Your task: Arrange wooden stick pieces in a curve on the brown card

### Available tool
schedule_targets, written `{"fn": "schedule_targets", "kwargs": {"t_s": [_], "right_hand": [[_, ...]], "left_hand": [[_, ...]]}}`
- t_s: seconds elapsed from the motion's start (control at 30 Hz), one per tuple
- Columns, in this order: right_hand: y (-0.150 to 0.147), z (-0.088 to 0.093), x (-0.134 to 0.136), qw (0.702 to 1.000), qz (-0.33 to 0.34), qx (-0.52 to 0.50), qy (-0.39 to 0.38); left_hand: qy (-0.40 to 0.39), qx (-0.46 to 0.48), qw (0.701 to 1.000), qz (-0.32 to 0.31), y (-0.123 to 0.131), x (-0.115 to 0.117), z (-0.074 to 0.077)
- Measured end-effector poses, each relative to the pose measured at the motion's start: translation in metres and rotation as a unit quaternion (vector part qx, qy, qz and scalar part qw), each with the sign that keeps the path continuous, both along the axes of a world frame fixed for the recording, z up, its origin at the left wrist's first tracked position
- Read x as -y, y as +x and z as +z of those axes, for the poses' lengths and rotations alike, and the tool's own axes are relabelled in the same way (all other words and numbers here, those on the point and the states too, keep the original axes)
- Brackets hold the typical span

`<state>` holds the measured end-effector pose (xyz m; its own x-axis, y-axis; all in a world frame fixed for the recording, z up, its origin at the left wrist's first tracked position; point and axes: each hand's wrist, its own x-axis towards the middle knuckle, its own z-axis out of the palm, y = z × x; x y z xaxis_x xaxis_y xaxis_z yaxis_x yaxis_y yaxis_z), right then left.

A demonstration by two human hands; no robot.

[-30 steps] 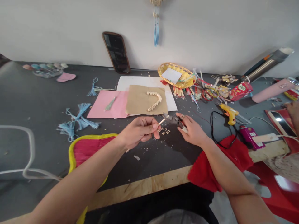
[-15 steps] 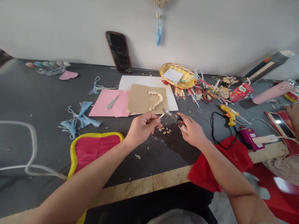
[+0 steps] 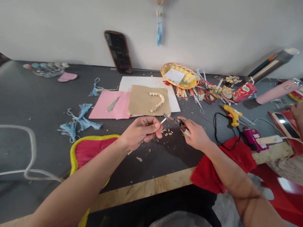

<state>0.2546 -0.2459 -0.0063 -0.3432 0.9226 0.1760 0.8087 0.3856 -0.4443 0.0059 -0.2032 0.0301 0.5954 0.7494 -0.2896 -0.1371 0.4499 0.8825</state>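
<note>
My left hand (image 3: 143, 131) is closed on a thin pale wooden stick (image 3: 163, 121), whose end points up to the right. My right hand (image 3: 195, 134) grips a pair of pliers (image 3: 174, 120) with light handle ends; its jaws are at the tip of the stick. Whether the jaws bite into it I cannot tell. Short cut stick pieces (image 3: 168, 132) lie on the dark table just below the jaws. Beyond my hands, a curved row of small pale pieces (image 3: 162, 100) rests on a sheet of brown paper (image 3: 139, 101).
Blue tassels (image 3: 81, 119) lie on the left near a yellow-edged magenta fan-like object (image 3: 93, 149). At the back are a phone (image 3: 119, 52) and a yellow basket (image 3: 189, 82). A yellow glue gun (image 3: 233, 115) and red cloth (image 3: 233, 154) lie right. Another person's hand (image 3: 297, 112) shows at the right edge.
My left hand has rolled slightly and its fingers have shifted along the stick, whose other end now shows below the hand. The pliers stay at the stick's tip.
</note>
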Motion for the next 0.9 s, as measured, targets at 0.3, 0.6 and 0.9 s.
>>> {"fn": "schedule_targets", "kwargs": {"t_s": [0.3, 0.6, 0.9], "right_hand": [[0.009, -0.005, -0.01, 0.999, 0.039, 0.0, 0.026], [0.0, -0.002, 0.0, 1.0, 0.008, -0.004, 0.007], [0.002, -0.007, -0.007, 0.999, -0.024, 0.029, 0.013]], "left_hand": [[-0.033, 0.022, 0.997, -0.061, -0.001, 0.002, -0.001], [-0.038, 0.017, 0.998, -0.048, -0.003, -0.002, 0.0], [0.219, -0.173, 0.955, 0.098, 0.008, 0.005, -0.006]]}}
